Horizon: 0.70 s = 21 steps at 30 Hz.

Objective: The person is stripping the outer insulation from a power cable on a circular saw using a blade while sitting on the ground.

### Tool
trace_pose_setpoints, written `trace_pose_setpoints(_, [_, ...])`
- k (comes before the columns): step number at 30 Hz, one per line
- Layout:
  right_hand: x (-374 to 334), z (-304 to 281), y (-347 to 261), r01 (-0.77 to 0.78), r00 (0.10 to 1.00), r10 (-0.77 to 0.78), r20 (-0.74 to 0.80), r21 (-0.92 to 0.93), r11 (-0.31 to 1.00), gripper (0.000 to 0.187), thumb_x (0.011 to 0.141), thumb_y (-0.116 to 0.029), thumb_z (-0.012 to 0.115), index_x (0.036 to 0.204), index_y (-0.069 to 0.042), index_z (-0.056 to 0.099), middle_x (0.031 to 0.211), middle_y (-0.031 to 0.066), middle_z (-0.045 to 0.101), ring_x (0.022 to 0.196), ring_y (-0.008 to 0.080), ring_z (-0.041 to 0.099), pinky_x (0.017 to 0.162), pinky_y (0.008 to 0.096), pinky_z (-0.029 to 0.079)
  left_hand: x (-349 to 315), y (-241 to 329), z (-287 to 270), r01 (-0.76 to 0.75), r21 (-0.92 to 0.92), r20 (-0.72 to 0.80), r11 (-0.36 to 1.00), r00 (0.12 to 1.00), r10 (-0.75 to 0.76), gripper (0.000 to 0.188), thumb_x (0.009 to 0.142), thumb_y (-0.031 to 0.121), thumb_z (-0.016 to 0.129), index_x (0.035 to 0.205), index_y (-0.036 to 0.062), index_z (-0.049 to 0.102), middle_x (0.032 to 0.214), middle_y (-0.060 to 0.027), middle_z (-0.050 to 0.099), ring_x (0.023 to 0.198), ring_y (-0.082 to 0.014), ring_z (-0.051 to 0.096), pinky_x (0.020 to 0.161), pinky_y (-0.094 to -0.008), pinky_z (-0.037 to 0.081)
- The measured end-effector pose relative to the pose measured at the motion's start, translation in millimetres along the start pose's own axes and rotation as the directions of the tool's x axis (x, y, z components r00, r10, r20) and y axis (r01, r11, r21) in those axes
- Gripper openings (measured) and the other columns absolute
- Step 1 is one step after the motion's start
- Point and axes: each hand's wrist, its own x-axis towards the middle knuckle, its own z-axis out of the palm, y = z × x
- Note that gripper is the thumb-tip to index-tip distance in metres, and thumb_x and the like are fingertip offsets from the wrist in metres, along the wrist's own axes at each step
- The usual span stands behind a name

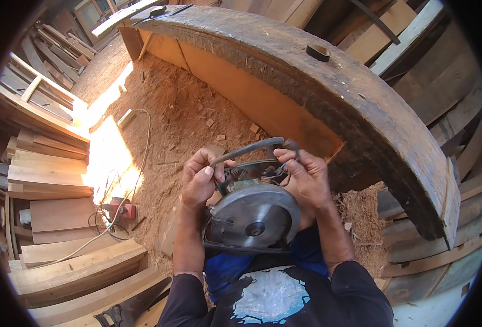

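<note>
A circular saw (252,218) rests on my lap, its round blade and metal guard facing me. Above its body runs a dark, curved, tube-like piece (246,150), which looks like part of the handle. My left hand (200,177) is closed at the left end of that piece, thumb and fingers bent around it. On the other side, my right hand (306,174) pinches thin wires (284,168), one of them bluish, beside a black cable end. Dark inner parts of the saw show between my hands. The fingertips of my right hand partly hide what they grip.
A long workbench (328,71) curves across the far side, with a black ring-shaped strap (318,52) on top. Sawdust and wood chips cover the floor (181,109). At left are stacked boards (50,169), a red power tool (122,210), a pale cord (143,158) and a handsaw (113,315).
</note>
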Motion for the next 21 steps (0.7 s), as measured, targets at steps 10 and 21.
trace_pose_setpoints(10, [3, 15, -29, 0.006, 1.0, -0.005, -0.021, 0.052, 0.999, 0.026, 0.1, -0.014, 0.065, 0.121, 0.002, 0.068, 0.099, 0.01, 0.073, 0.091, 0.0159, 0.069, 0.088, 0.0328, 0.056, -6, 4, 3, -0.025, -0.062, 0.028, 0.998, 0.999, 0.027, 0.019, 0.092, 0.017, 0.059, 0.102, 0.0013, 0.055, 0.074, -0.0045, 0.058, 0.071, -0.0133, 0.058, 0.102, -0.0439, 0.05])
trace_pose_setpoints(21, [7, -17, -45, -0.218, 0.96, 0.217, 0.177, -0.017, 0.976, 0.028, 0.101, -0.008, 0.055, 0.124, 0.003, 0.066, 0.089, 0.0022, 0.065, 0.079, 0.009, 0.056, 0.075, 0.0242, 0.048, -5, 9, 8, 0.054, 0.063, 0.078, 0.997, 0.995, -0.058, 0.019, 0.089, 0.017, 0.063, 0.098, 0.0019, 0.056, 0.074, -0.0026, 0.059, 0.07, -0.0115, 0.058, 0.105, -0.0426, 0.047])
